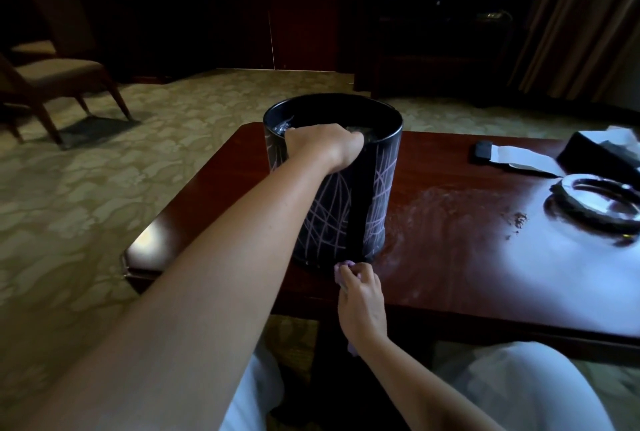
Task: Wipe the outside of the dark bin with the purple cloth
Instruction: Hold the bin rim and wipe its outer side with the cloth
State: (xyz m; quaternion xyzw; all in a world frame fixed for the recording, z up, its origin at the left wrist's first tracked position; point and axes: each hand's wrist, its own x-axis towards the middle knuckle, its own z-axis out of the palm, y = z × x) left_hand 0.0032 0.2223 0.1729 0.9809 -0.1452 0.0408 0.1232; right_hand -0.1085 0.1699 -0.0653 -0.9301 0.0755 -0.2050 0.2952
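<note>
Head view. The bin [346, 184] stands upright on the table [450, 257], near its left edge and close to the front edge. My left hand [322, 146] is clenched over the near part of the bin's rim, fingers curled inside, so the left grip is grasping the bin and steadying it. My right hand [362, 295] sits at the foot of the bin, just at the front edge of the table, fingers bunched on the cloth [343, 266]; the right grip is grasping the cloth, whose tip touches the base of the bin. A loose end of cloth shows below the wrist.

The step in hand, as I judge it, is a stroke on the near wall. To do it well: keep the left grip firm so the bin cannot slide or tip; press the cloth flat, not bunched; work in overlapping vertical passes; turn the bin by its rim to bring the far side round. Keep clear of the tray [595, 205] at the right edge.
</note>
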